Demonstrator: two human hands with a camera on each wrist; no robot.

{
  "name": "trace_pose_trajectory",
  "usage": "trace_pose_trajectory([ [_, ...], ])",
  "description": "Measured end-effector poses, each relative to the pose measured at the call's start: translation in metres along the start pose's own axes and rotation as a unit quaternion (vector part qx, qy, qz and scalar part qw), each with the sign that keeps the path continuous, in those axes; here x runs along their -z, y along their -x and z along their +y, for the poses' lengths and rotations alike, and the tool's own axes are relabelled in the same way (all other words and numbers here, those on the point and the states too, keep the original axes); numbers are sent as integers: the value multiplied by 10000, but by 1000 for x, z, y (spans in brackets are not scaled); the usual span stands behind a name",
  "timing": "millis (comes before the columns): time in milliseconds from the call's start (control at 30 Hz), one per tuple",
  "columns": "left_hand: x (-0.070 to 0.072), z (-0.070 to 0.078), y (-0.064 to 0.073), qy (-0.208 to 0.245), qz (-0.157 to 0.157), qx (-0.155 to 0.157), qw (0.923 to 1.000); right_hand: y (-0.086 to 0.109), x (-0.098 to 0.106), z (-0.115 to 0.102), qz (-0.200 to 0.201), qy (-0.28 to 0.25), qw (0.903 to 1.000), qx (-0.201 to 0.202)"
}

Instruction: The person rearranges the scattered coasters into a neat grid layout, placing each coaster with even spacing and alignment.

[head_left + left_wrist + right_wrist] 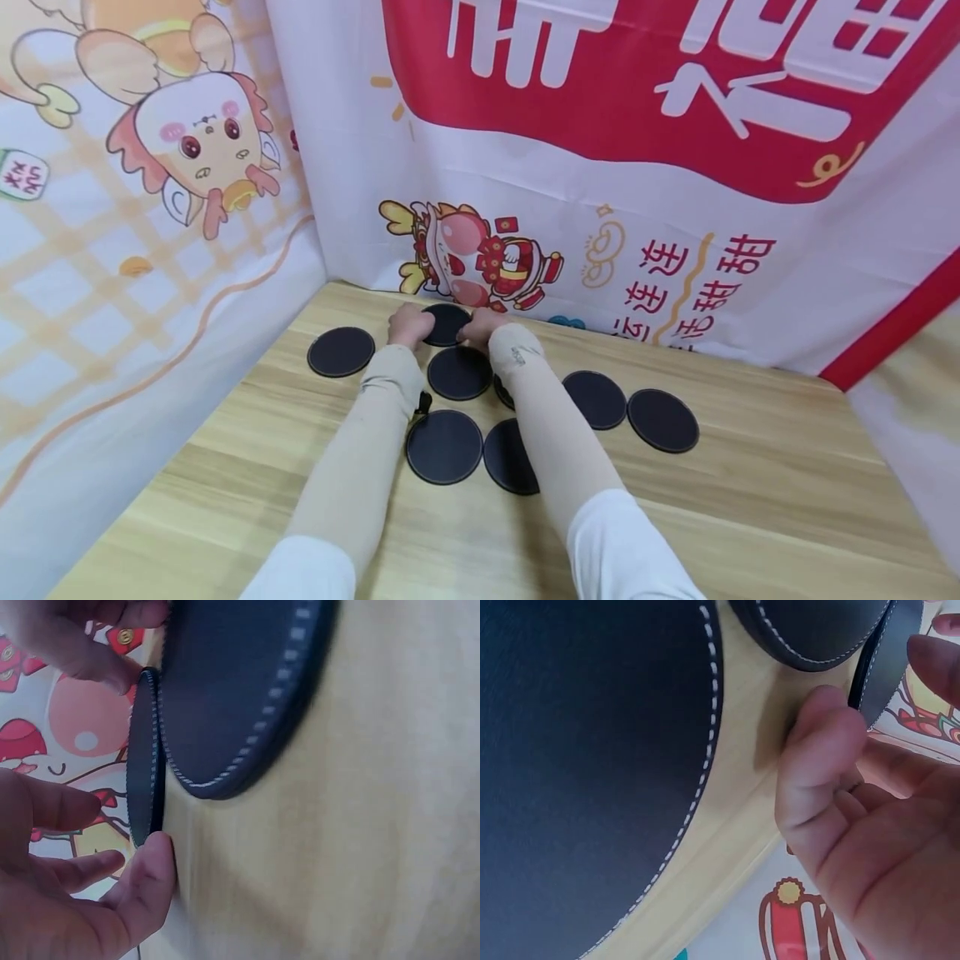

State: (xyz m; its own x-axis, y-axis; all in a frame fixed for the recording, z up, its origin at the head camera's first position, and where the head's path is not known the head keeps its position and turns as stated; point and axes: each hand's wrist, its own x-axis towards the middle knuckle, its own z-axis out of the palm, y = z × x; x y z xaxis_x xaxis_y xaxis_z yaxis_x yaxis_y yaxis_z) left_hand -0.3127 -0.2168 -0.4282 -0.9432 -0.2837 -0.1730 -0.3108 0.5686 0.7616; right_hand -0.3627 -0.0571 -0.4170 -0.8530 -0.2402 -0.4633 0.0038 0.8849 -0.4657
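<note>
Several round black coasters with white stitched rims lie on a wooden table [750,500]. Both hands reach to the far coaster [446,323] near the back banner. My left hand [411,327] holds its left rim and my right hand [480,327] its right rim. In the left wrist view this coaster [146,787] stands on edge, lifted off the wood, with my left hand's [112,847] thumb against its rim. The right wrist view shows my right hand [855,772] with its thumb at the same coaster's rim [877,667]. Beige sleeves cover both forearms.
A coaster [341,351] lies to the left, one [459,372] just in front of the hands, and two [444,446] nearer me. Others [663,420] lie at the right. Printed banners [675,208] wall in the table's back and left sides.
</note>
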Motion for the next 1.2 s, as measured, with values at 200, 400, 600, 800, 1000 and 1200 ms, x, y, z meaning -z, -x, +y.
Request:
trace_pose_trajectory([
  [200, 4, 0, -9, 277, -250, 251, 9990, -1, 4, 4, 89, -452, 9988, 140],
  [400, -2, 6, -14, 1421, 206, 343, 9890, 12, 17, 7, 600, -811, 9943, 354],
  [600, 6, 15, -8, 2363, 574, -130, 9699, 25, 20, 7, 594, -2114, 9748, 396],
  [800, 13, 22, 0, 3032, 504, -289, 9512, 27, 19, 6, 765, -3059, 9480, 442],
  [1000, 20, 27, 5, 3084, 403, -404, 9495, 30, 22, 7, 1204, -3561, 9246, 620],
  [1200, 25, 36, 17, 2870, 150, -732, 9550, 48, 30, 15, 1316, -4060, 9013, 747],
])
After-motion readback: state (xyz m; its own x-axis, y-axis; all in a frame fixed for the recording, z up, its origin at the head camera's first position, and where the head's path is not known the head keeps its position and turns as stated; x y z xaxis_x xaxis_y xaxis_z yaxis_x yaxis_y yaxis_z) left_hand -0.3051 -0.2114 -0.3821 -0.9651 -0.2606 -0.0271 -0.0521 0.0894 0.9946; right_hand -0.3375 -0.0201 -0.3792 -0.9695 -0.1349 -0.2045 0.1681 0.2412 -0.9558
